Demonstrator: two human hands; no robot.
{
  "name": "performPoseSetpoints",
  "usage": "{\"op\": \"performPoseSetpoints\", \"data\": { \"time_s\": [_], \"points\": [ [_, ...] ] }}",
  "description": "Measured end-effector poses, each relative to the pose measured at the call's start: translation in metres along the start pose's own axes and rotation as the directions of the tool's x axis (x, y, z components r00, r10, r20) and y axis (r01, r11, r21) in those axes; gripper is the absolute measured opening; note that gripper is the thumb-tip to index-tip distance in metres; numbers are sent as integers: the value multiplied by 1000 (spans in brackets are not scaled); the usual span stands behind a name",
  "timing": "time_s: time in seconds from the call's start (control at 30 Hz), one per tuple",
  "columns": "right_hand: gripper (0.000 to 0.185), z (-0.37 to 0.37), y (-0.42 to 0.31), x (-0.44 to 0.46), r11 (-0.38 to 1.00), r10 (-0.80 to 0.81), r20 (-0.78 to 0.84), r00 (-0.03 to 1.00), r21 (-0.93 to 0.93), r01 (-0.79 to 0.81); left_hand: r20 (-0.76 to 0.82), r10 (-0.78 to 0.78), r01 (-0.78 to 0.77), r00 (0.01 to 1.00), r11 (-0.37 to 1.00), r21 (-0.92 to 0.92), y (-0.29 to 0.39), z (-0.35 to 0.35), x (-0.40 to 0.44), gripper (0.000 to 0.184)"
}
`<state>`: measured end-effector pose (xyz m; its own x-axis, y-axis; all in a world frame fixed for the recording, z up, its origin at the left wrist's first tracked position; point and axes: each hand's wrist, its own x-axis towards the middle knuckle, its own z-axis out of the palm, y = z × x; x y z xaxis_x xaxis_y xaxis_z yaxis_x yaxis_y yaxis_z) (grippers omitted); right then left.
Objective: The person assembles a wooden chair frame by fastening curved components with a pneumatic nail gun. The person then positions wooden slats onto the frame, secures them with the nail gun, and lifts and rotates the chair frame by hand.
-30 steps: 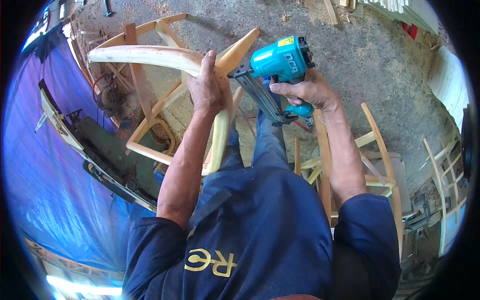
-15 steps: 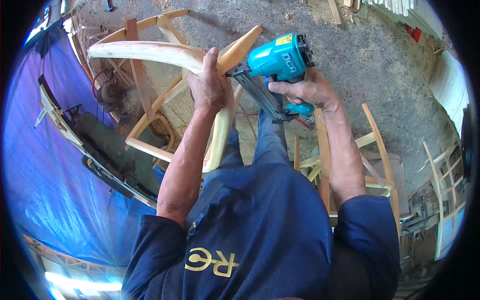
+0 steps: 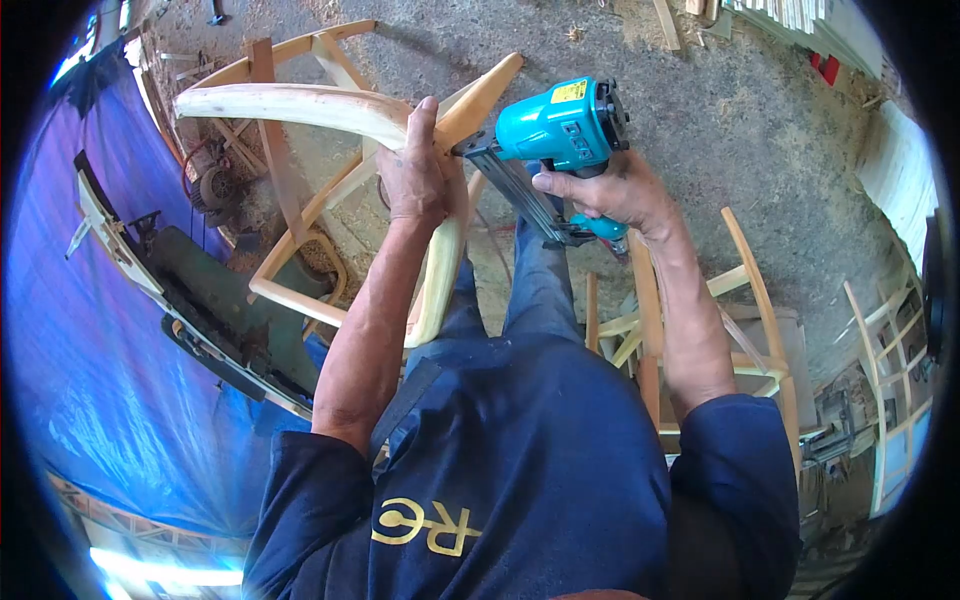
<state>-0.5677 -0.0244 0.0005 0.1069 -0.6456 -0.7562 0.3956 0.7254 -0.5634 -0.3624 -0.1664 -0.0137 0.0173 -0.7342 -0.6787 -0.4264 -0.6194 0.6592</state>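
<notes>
The left hand [image 3: 413, 180] is wrapped round the joined frame [image 3: 370, 113], the right hand [image 3: 622, 190] round a nailer [image 3: 545, 125], fastening seemingly unfinished.

The nail gun [image 3: 555, 125] had a glossy casing and a dull metal magazine [image 3: 518, 188]. The frame [image 3: 290, 106] was smooth bare wood, the floor [image 3: 750, 150] rough and matt, the tarpaulin [image 3: 130, 400] shiny plastic.

Open floor [image 3: 740, 130] right of nailer [image 3: 550, 128], frame [image 3: 290, 104] blocking left
</notes>
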Motion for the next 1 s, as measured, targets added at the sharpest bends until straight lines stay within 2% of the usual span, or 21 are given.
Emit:
{"op": "performPoseSetpoints", "data": {
  "time_s": [0.2,0.3,0.33,0.4,0.43,0.5,0.6,0.67,0.77,0.8,0.9,1.0],
  "points": [
    [33,3,9,0,999,-28,-12,1000,35,28,1,26,-26,1000,1000,4,3,2,-2,65],
    [33,4,5,-1,1000,-8,-5,1000,2,8,-77,53,-52,996,999,11,2,6,-4,51],
    [33,2,3,-3,1000,5,-5,1000,-14,-5,-59,65,-62,996,997,44,0,4,-3,52],
    [36,1,12,-2,998,-54,13,998,-10,54,-20,97,-95,995,990,101,-2,-1,2,53],
    [37,1,16,-2,997,-81,23,996,-9,82,-17,75,-74,997,996,55,-1,0,1,53],
    [40,3,17,-8,988,-137,-33,990,67,139,-11,29,-29,1000,999,-38,-1,1,-2,54],
    [33,7,26,-18,971,-239,-148,960,-10,240,-30,40,-41,999,999,-31,-2,0,0,53],
    [34,6,28,-26,971,-237,-195,952,-64,229,-19,32,-32,999,999,-24,-1,1,0,49],
    [39,10,27,-37,981,-192,-209,959,-58,183,-9,58,-58,998,998,-34,-4,0,3,49],
    [35,13,29,-37,971,-237,-227,945,-73,226,-6,76,-76,997,996,-41,-4,1,3,50],
    [33,19,24,-33,956,-290,-251,923,-47,288,-29,52,-53,998,997,-63,-3,1,2,53],
    [40,16,18,-32,967,-253,-227,941,-37,251,-4,11,-11,1000,997,-81,-1,1,0,51]
  ]
}}
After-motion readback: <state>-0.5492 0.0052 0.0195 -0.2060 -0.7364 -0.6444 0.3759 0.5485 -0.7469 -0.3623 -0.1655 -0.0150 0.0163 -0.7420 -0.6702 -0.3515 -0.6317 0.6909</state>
